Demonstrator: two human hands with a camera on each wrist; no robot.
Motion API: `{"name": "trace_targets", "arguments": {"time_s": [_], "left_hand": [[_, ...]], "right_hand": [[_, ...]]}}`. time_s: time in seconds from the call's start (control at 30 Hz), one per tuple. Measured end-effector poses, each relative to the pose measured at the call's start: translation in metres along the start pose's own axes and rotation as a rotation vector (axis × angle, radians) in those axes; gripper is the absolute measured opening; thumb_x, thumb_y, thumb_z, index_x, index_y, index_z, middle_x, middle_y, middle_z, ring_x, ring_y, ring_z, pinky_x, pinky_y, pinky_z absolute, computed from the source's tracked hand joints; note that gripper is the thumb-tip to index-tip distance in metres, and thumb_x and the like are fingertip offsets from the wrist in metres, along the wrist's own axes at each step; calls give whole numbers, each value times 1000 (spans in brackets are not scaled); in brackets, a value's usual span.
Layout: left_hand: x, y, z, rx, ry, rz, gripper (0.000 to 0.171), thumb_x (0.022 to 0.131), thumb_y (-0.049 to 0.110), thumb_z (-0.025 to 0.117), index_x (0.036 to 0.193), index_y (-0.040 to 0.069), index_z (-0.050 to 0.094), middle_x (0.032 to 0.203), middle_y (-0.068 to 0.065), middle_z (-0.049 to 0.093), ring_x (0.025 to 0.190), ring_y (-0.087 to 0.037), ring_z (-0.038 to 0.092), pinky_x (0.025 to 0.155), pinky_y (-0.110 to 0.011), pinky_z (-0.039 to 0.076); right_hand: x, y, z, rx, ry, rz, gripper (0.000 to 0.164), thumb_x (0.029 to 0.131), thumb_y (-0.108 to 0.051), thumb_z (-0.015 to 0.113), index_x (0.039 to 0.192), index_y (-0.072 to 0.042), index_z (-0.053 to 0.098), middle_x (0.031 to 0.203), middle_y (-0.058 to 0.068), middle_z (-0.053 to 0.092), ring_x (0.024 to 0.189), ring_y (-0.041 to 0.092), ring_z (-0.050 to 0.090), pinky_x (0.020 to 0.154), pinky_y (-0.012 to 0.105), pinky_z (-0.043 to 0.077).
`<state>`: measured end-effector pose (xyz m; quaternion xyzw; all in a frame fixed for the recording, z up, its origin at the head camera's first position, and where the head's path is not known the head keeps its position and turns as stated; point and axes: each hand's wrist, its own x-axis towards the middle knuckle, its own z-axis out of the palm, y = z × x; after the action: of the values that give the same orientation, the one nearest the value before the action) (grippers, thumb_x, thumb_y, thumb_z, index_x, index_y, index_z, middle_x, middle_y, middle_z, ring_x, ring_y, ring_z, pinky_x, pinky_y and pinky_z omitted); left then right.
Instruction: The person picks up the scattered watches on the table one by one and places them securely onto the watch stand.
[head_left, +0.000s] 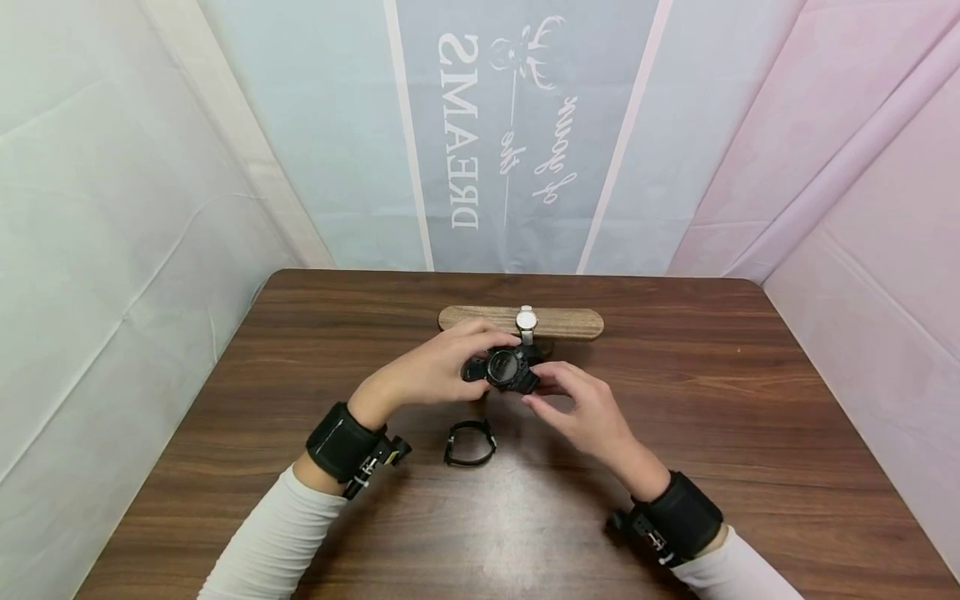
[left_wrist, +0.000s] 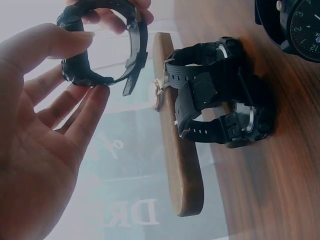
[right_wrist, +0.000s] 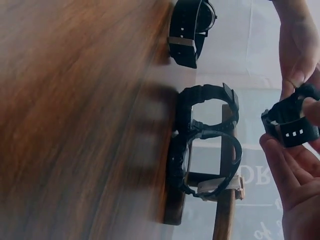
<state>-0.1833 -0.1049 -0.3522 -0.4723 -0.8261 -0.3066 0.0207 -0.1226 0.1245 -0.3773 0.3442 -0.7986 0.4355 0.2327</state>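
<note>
Above the table, both hands hold a black digital-style watch (head_left: 504,365) with a round dial and a looped strap. My left hand (head_left: 431,367) pinches it between thumb and fingers from the left. From the right, my right hand (head_left: 581,412) grips the strap side with thumb and fingertips. In the left wrist view the held watch (left_wrist: 77,55) shows its strap hanging as a loop. The right wrist view shows small holes in the strap of the watch (right_wrist: 292,120), the right thumb lying over it.
Behind the hands stands a wooden watch holder (head_left: 573,323) bearing a white-strapped watch (head_left: 527,320). Two black watches, one with a perforated strap (left_wrist: 200,132), rest on the table by its foot. Another black watch (head_left: 470,461) lies nearer on the brown table (head_left: 750,433).
</note>
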Motion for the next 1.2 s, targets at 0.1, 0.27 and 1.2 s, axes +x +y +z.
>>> {"name": "trace_targets", "arguments": {"time_s": [0.1, 0.27, 1.2], "left_hand": [[1, 2, 0, 15, -11, -3, 66, 76, 9, 66, 137, 20, 44, 130, 1, 46, 118, -9, 41, 94, -31, 42], [2, 7, 0, 19, -25, -46, 73, 76, 17, 67, 142, 23, 34, 136, 2, 39, 122, -9, 36, 97, -31, 40], [7, 16, 4, 177, 91, -96, 60, 74, 39, 72, 125, 14, 52, 121, 2, 53, 115, -9, 43, 97, -29, 39]], "right_hand": [[-1, 0, 4, -55, 29, -24, 32, 65, 4, 77, 93, 2, 62, 87, 12, 65, 76, 22, 65, 63, 35, 57], [-11, 17, 16, -115, 87, -31, 29, 64, -6, 81, 87, -4, 63, 84, 5, 65, 77, 16, 64, 64, 28, 56], [-12, 21, 33, -142, 108, -64, 20, 75, -7, 74, 93, -11, 67, 90, -1, 68, 85, 12, 62, 69, 28, 54]]}}
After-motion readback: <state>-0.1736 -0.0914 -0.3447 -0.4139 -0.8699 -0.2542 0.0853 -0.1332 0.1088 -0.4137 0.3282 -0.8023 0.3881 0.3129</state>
